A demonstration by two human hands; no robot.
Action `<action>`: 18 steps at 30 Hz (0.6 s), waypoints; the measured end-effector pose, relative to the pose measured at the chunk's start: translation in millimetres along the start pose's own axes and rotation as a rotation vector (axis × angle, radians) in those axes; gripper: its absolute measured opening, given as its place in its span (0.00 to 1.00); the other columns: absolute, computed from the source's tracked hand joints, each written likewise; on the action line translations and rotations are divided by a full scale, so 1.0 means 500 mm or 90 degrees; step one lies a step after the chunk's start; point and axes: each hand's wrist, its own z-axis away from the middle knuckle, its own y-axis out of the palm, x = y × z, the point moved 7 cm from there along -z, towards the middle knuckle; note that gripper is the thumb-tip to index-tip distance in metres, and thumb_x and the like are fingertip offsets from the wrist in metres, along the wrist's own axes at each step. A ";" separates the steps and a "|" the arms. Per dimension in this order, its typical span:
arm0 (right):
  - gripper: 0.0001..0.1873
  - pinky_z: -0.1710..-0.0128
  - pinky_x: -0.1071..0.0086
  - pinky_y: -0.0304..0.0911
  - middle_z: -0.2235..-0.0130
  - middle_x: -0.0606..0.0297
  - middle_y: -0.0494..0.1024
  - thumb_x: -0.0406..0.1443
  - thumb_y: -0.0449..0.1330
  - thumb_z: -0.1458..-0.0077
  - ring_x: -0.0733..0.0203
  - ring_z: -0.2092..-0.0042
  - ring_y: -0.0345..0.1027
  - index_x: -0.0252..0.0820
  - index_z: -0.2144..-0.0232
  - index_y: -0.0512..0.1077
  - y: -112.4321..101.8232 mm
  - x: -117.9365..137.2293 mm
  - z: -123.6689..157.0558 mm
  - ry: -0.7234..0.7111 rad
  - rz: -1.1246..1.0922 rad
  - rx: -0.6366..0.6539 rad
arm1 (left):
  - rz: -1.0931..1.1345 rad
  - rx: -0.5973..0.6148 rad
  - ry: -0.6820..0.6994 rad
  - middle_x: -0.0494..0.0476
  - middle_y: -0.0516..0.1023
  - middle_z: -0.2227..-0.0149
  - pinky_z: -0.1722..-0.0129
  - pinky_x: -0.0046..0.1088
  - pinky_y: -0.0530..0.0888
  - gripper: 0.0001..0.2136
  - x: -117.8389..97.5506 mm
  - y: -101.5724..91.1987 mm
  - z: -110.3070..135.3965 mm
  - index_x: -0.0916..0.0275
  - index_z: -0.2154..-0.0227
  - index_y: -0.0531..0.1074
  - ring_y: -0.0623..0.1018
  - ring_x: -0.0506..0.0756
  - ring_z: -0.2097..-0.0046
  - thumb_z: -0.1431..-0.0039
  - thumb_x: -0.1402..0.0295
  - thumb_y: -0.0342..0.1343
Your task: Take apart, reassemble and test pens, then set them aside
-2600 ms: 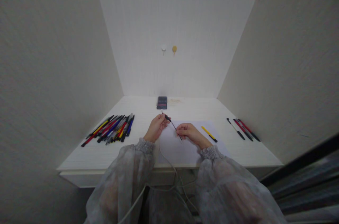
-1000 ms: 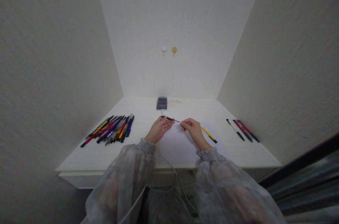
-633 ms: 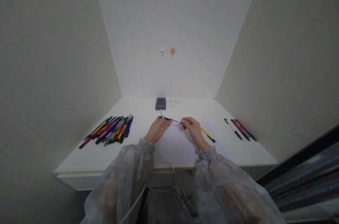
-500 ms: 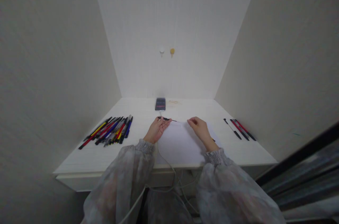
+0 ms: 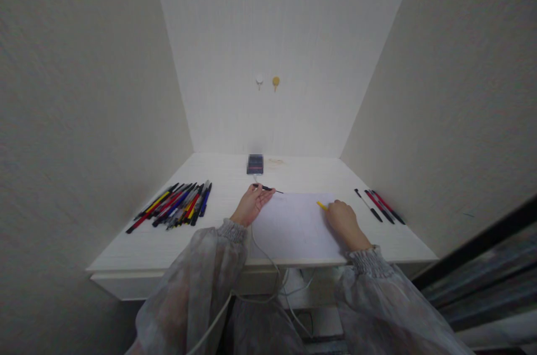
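Observation:
My left hand point(image 5: 250, 205) is closed on a slim black pen part point(image 5: 263, 187), pinched near its left end. A thin dark tip sticks out of that part to the right, over the far edge of a white sheet of paper point(image 5: 293, 232). Above the right side of the sheet, my right hand point(image 5: 344, 221) is closed around a yellow pen barrel point(image 5: 321, 206). Only the barrel's far end shows; the fingers cover the rest. The two hands are well apart.
A pile of mixed pens point(image 5: 180, 207) lies on the left of the white desk point(image 5: 218, 249). Several pens point(image 5: 384, 207) rest side by side at the right. A phone point(image 5: 255, 165) with a cable stands near the back wall. Cables point(image 5: 268, 302) hang at the desk's front edge.
My right hand has moved right and toward me and now holds the yellow pen barrel. My left hand keeps hold of the black pen part in nearly the same place.

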 end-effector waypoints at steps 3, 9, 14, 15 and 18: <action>0.12 0.68 0.68 0.56 0.69 0.49 0.74 0.31 0.49 0.50 0.55 0.66 0.68 0.31 0.72 0.72 -0.032 0.010 0.002 -0.024 -0.073 -0.049 | 0.007 0.004 0.002 0.55 0.73 0.70 0.59 0.28 0.71 0.07 0.000 0.002 0.001 0.63 0.72 0.58 0.76 0.53 0.60 0.47 0.71 0.53; 0.12 0.70 0.73 0.56 0.70 0.60 0.75 0.35 0.48 0.49 0.62 0.70 0.67 0.39 0.69 0.71 -0.086 0.076 0.026 -0.201 -0.351 -0.100 | 0.005 0.007 0.001 0.54 0.73 0.71 0.57 0.29 0.70 0.06 0.000 0.002 -0.001 0.62 0.72 0.58 0.75 0.53 0.60 0.47 0.70 0.52; 0.12 0.71 0.73 0.56 0.71 0.61 0.75 0.36 0.49 0.49 0.62 0.71 0.66 0.39 0.71 0.72 -0.084 0.102 0.028 -0.217 -0.375 -0.104 | 0.006 0.005 -0.006 0.54 0.72 0.70 0.58 0.27 0.71 0.07 -0.001 0.004 0.003 0.62 0.72 0.58 0.76 0.53 0.60 0.47 0.71 0.52; 0.12 0.71 0.73 0.56 0.71 0.61 0.75 0.36 0.49 0.49 0.62 0.71 0.66 0.39 0.71 0.72 -0.082 0.106 0.026 -0.217 -0.373 -0.102 | 0.006 0.005 -0.007 0.54 0.72 0.70 0.58 0.27 0.71 0.07 -0.001 0.004 0.004 0.62 0.72 0.58 0.76 0.53 0.60 0.47 0.71 0.52; 0.12 0.71 0.73 0.56 0.71 0.61 0.75 0.36 0.49 0.49 0.62 0.70 0.66 0.39 0.70 0.72 -0.080 0.115 0.020 -0.217 -0.375 -0.098 | 0.003 0.007 -0.012 0.55 0.72 0.70 0.57 0.28 0.70 0.08 0.000 0.007 0.005 0.63 0.72 0.57 0.76 0.53 0.60 0.47 0.71 0.52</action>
